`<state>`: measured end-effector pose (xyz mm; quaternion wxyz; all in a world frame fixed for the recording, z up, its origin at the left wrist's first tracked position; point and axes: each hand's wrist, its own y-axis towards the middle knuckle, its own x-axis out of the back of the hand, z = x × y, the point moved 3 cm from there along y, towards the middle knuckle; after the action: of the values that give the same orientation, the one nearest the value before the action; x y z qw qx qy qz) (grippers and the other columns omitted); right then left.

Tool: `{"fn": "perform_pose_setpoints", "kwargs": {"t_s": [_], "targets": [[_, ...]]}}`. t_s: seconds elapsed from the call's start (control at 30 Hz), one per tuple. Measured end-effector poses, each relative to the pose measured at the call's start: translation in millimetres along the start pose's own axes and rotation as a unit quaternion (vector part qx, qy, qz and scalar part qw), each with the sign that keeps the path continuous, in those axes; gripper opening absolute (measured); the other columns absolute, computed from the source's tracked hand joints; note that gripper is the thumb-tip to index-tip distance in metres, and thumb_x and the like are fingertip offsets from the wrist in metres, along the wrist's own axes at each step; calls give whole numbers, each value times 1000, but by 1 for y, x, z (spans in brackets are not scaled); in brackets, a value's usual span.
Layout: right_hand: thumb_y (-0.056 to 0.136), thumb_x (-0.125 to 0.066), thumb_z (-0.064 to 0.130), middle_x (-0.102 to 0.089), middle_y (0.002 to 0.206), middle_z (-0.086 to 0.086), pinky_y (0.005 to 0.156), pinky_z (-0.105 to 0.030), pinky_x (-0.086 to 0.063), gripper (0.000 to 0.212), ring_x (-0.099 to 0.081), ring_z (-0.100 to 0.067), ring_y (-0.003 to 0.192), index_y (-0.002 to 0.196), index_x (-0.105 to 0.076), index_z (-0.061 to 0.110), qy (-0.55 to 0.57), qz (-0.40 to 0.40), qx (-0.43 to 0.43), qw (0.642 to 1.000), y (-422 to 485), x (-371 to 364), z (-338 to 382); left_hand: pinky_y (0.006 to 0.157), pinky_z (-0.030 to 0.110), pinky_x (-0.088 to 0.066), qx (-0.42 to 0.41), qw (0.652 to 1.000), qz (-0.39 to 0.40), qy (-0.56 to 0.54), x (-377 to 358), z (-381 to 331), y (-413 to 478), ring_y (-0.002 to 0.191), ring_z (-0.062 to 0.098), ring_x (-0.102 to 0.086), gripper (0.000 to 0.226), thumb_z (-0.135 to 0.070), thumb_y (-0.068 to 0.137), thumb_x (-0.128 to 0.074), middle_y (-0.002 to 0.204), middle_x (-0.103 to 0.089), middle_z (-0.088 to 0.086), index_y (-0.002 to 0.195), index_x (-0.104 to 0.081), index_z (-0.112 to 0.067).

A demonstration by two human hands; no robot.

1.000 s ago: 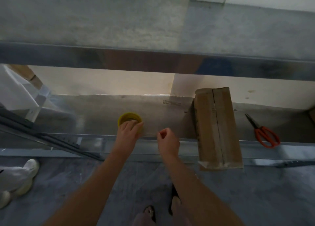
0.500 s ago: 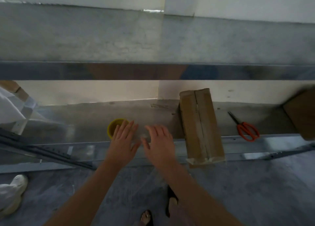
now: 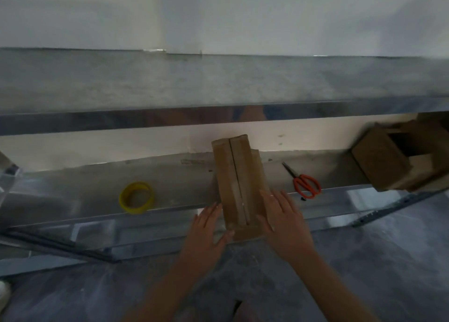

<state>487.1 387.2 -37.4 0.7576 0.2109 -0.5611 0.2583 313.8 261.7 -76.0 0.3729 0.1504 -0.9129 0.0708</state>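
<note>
The cardboard box (image 3: 239,183) is lying on the lower metal shelf (image 3: 182,175), a little right of the middle. Its long axis is running from the shelf's back edge toward the person, and its near end is jutting out just over the front edge.

The person is bracketing that near end with both hands. The left hand (image 3: 206,234) is sitting at the box's left near corner with fingers straight and spread, its thumb touching or just short of the corner. The right hand (image 3: 284,222) is lying flat along the right side with fingers extended and the fingertips overlapping the top edge. Neither hand is curling round anything.

Both hands are about equally near, one to each long side, so the box is lying straight ahead between them. Closing the palms inward across its short width looks like the natural way to take it, and pulling along the long axis would draw it off the front edge.

A roll of yellow tape (image 3: 136,197) is lying well to the left near the front edge. Orange-handled scissors (image 3: 305,184) are lying to the right, and a second box (image 3: 381,166) is sitting at the right end.
</note>
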Motion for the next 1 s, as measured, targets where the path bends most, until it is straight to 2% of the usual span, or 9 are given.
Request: {"fn": "perform_pose_setpoints", "kwargs": {"t_s": [0.17, 0.23, 0.33, 0.43, 0.53, 0.67, 0.8, 0.9, 1.0], "targets": [[96, -58, 39, -47, 146, 1, 100, -37, -51, 71, -57, -12, 118, 155, -17, 35, 262, 134, -44, 955, -1, -21, -20, 111, 21, -27, 71, 987, 35, -139, -27, -4, 2, 135, -3, -27, 86, -44, 84, -69, 149, -28, -21, 151, -16, -33], [95, -61, 38, -43, 147, 5, 99, -31, -52, 77, -54, -7, 119, 155, -13, 38, 313, 143, -45, 938, 0, -26, -27, 101, 9, -33, 96, 972, 34, -211, -31, -5, 5, 128, -12, -35, 78, -36, 84, -71, 142, -36, -30, 144, -23, -44], [94, -63, 33, -39, 151, 7, 102, -35, -51, 76, -52, -7, 123, 154, -16, 41, 362, 141, -48, 920, 1, -30, -40, 87, 15, -48, 128, 943, -26, -305, -33, -5, 7, 113, 0, -58, 51, -20, 91, -63, 120, -60, -29, 128, -46, -49], [96, -59, 28, -42, 151, 4, 103, -31, -49, 69, -53, -6, 122, 153, -22, 41, 392, 139, -53, 908, 3, -34, -48, 87, 24, -51, 151, 948, -88, -264, -31, -5, 5, 94, 4, -65, 40, -19, 94, -59, 104, -66, -16, 122, -57, -47], [97, -59, 24, -45, 148, 6, 97, -16, -48, 66, -53, 1, 117, 151, -25, 43, 406, 130, -51, 903, 5, -38, -52, 84, 25, -51, 164, 947, -116, -251, -34, -6, 6, 86, 8, -64, 33, -18, 94, -60, 90, -66, -7, 116, -62, -42], [97, -59, 22, -45, 146, 8, 89, -4, -43, 67, -53, 1, 118, 150, -26, 45, 417, 130, -54, 898, 9, -44, -52, 80, 24, -51, 191, 946, -125, -229, -35, -3, 12, 83, 11, -64, 29, -17, 94, -60, 88, -66, -3, 113, -61, -38], [98, -58, 18, -46, 146, 7, 90, 1, -39, 65, -51, -3, 123, 150, -27, 42, 423, 107, -57, 898, 15, -46, -51, 85, 40, -56, 258, 915, -103, -293, -40, 3, 23, 95, 25, -63, 25, -14, 94, -59, 99, -59, 4, 114, -57, -27], [98, -59, 18, -47, 145, 6, 88, 1, -40, 65, -53, -3, 121, 150, -28, 41, 416, 102, -55, 902, 20, -47, -52, 75, 19, -46, 255, 932, -157, -203, -39, 5, 26, 92, 6, -54, 26, -18, 89, -66, 107, -51, -3, 108, -51, -28], [97, -60, 20, -50, 143, 7, 89, -1, -41, 65, -55, 0, 117, 148, -29, 45, 414, 95, -46, 904, 23, -48, -52, 76, 19, -50, 210, 952, -183, -124, -35, -3, 28, 84, 1, -57, 24, -10, 89, -65, 103, -59, -5, 104, -56, -26]]}}
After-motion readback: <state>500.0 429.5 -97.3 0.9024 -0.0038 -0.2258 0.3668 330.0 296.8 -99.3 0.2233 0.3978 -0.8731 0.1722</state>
